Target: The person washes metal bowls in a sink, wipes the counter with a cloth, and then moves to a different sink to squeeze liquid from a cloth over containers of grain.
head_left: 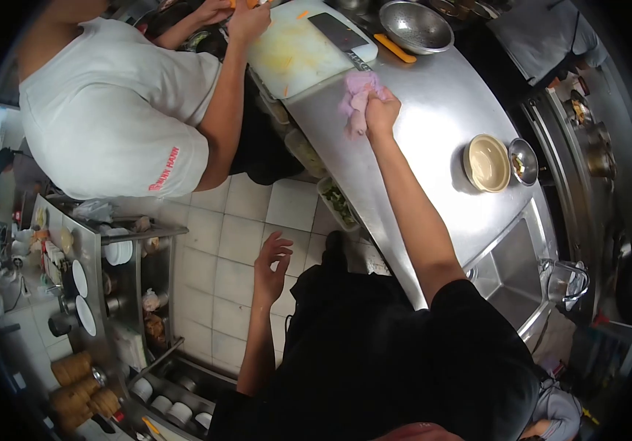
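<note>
My right hand (383,112) is closed around a crumpled pink cloth (358,90). The cloth is over the steel counter (419,110), near the edge of a white cutting board (286,55). On that board rests a cleaver (333,33), its handle end close to the cloth. My left hand (273,259) hangs in the air above the tiled floor, fingers loosely apart and holding nothing. Farther along the counter stand a beige bowl (487,163) and a small metal bowl (524,162) with scraps in it.
A co-worker in a white shirt (117,110) stands at the cutting board, hands on something orange. A metal colander (416,27) and an orange-handled tool (395,48) lie at the back. The sink (510,264) is to my right; shelves with plates (81,279) stand left.
</note>
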Demonstrator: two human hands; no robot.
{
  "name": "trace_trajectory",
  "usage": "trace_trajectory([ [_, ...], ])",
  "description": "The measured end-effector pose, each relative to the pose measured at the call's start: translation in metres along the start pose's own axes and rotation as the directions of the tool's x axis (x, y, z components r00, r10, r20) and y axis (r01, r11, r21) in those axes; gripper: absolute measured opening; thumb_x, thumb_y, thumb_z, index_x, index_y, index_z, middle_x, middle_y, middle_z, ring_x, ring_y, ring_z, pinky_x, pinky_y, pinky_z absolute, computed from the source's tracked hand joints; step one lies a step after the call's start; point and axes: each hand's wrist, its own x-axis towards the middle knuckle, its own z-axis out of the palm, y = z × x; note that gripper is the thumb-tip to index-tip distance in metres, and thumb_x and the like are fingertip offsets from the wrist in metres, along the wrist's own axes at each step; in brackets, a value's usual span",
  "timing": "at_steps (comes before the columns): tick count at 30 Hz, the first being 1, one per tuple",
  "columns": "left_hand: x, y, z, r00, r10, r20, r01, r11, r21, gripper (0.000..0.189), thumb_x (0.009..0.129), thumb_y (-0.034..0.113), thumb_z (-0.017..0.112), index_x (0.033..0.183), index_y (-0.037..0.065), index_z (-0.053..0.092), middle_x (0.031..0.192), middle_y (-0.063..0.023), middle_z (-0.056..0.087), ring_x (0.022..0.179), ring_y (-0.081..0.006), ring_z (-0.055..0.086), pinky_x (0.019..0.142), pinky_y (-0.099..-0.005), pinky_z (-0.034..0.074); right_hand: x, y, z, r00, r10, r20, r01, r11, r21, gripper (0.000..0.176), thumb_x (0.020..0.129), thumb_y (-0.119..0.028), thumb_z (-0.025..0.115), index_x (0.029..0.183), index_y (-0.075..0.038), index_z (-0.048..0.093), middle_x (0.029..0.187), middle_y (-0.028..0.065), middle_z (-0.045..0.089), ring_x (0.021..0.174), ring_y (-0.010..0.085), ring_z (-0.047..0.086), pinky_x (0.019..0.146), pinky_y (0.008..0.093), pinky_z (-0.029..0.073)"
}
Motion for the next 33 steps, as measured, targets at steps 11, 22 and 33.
trace_trajectory([
  [11, 0.038, -0.003, 0.031, 0.982, 0.036, 0.188, -0.051, 0.996, 0.076, 0.042, 0.082, 0.000, 0.048, 0.123, 0.006, 0.044, 0.102, -0.0072, 0.058, 0.085, -0.0145, 0.056, 0.073, -0.0266, 0.045, -0.116, 0.006, -0.211, 0.999, -0.011, -0.036, 0.010, 1.000, -0.022, 0.032, 0.091, -0.032, 0.044, 0.098, -0.004, 0.058, 0.068, 0.0074, 0.061, 0.066, 0.0183, 0.059, 0.065, 0.0320, 0.047],
  [22, -0.053, 0.066, 0.214, 0.879, 0.256, 0.403, -0.235, 0.967, -0.102, 0.042, 0.080, -0.003, 0.047, 0.122, 0.001, 0.044, 0.101, -0.0091, 0.057, 0.085, -0.0146, 0.056, 0.078, -0.0265, 0.043, -0.217, -0.026, -0.643, 0.624, 0.338, -0.705, 0.582, 0.402, 0.707, 0.056, 0.091, -0.049, 0.023, 0.080, -0.004, 0.054, 0.056, 0.0042, 0.045, 0.047, 0.0170, 0.035, 0.048, 0.0280, 0.030],
  [33, -0.141, 0.135, 0.465, 0.660, 0.167, 0.733, -0.192, 0.980, -0.051, 0.033, 0.080, -0.004, 0.052, 0.113, 0.001, 0.053, 0.099, -0.0097, 0.062, 0.091, -0.0150, 0.059, 0.079, -0.0273, 0.048, -0.268, 0.077, -0.617, 0.948, 0.131, -0.289, 0.271, 0.143, 0.952, 0.034, 0.092, -0.015, 0.039, 0.125, -0.008, 0.041, 0.115, 0.0079, 0.053, 0.104, 0.0191, 0.048, 0.088, 0.0385, 0.040],
])
